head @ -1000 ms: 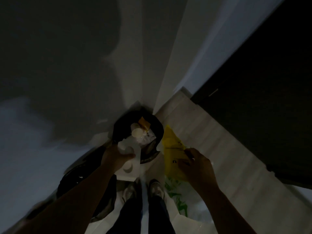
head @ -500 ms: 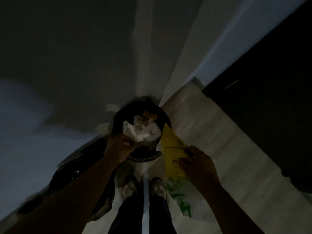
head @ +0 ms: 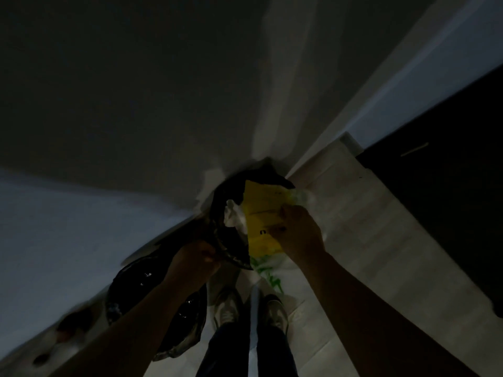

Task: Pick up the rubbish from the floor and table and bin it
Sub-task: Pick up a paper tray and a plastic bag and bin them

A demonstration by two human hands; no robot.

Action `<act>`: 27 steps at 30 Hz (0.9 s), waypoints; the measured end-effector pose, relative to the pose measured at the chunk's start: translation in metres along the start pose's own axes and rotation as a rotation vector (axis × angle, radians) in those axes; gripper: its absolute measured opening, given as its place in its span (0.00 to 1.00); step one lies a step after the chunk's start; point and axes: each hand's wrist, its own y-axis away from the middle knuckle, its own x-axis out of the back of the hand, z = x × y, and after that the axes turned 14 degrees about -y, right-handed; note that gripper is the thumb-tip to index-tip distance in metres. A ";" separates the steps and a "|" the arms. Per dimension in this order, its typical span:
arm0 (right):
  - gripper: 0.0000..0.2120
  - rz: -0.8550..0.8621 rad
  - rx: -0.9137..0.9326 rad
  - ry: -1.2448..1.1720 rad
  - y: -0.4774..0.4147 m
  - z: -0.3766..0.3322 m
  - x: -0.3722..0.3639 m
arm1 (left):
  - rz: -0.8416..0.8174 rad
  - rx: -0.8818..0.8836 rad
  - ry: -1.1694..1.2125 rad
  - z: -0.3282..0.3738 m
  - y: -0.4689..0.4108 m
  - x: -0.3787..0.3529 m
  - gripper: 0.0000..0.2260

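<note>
While our left hand [head: 194, 258] grips the rim of the black bin bag [head: 227, 193], our right hand [head: 298, 232] pinches a yellow packet [head: 262, 213] over its mouth, beside crumpled white paper [head: 235, 220].

It seemed a dim room in a home: plain walls [head: 136, 104] met in a corner above a pale plank floor [head: 367, 227], where a black-lined bin [head: 231, 257] stood.
</note>
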 end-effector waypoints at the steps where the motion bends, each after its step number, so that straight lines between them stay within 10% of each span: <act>1: 0.30 -0.010 -0.022 0.009 -0.003 -0.002 -0.002 | 0.013 -0.001 0.000 -0.001 0.000 0.002 0.07; 27: 0.24 -0.282 0.223 0.305 0.156 -0.057 0.110 | 0.117 -0.186 -0.235 0.046 0.181 0.069 0.18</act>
